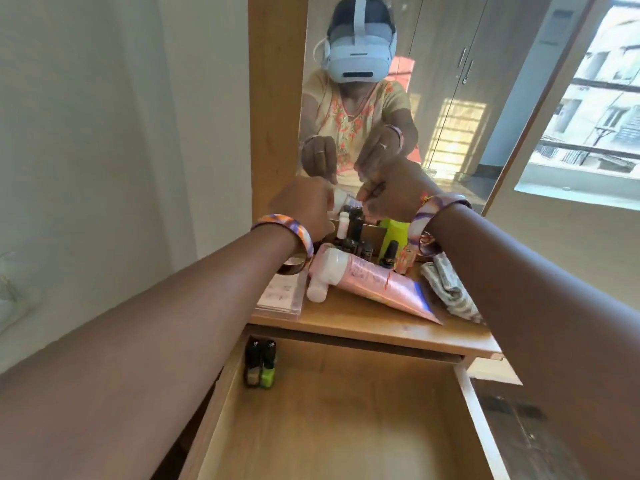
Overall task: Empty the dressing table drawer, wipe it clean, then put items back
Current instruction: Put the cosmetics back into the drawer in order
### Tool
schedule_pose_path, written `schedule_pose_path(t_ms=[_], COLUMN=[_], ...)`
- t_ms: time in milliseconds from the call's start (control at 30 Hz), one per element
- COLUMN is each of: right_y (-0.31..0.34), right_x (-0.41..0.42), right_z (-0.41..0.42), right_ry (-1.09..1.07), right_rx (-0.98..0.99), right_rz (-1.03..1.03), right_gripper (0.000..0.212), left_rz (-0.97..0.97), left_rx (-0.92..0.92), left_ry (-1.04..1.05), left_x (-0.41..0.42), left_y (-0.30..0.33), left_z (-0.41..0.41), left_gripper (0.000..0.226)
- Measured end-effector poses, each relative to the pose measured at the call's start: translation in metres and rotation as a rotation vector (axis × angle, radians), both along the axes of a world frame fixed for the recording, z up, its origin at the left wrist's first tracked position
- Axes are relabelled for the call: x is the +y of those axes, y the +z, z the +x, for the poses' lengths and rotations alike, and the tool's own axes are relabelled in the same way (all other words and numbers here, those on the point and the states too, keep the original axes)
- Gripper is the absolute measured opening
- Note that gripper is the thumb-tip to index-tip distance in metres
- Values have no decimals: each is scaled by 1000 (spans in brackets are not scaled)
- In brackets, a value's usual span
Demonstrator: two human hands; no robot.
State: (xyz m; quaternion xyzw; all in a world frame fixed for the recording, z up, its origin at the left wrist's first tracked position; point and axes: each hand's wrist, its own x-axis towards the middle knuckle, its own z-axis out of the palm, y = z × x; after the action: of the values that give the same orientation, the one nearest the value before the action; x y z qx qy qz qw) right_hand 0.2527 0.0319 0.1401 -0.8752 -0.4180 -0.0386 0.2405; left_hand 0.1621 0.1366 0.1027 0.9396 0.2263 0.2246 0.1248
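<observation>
The wooden drawer stands pulled open below the table top; inside it, at the back left corner, are two nail polish bottles, one green. On the dressing table top lie a pink tube with a white cap, several small dark bottles, a green box and a folded grey cloth. My left hand is closed around a small white item near the mirror. My right hand pinches a thin dark stick beside it.
A mirror backs the table and reflects me and a wardrobe. A flat clear packet lies at the table's left edge. A white wall is to the left, a window at the far right.
</observation>
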Motion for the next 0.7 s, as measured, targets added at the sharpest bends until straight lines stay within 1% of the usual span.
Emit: schedule_pose_path(t_ms=[67, 133, 200, 333, 500, 600, 700], right_y=[-5, -13, -22, -33, -40, -42, -44], right_x=[11, 21, 30, 39, 39, 39, 42], right_z=[15, 27, 37, 45, 49, 49, 52], right_ry=[1, 3, 11, 28, 23, 17, 4], right_rx=[-100, -171, -204, -242, -294, -280, -245], right_rz=[-44, -107, -157, -252, -206, -189, -154], right_gripper=[23, 27, 26, 26, 22, 21, 19], left_rz=[17, 35, 46, 104, 138, 155, 125], left_rx=[18, 24, 36, 95, 135, 96, 64], left_ry=[0, 32, 50, 8, 13, 40, 29], left_x=[7, 11, 11, 9, 1, -1, -1], left_y=[-3, -9, -14, -19, -22, -23, -23], left_z=[18, 33, 44, 57, 61, 63, 66], left_gripper=[19, 20, 24, 30, 23, 25, 24])
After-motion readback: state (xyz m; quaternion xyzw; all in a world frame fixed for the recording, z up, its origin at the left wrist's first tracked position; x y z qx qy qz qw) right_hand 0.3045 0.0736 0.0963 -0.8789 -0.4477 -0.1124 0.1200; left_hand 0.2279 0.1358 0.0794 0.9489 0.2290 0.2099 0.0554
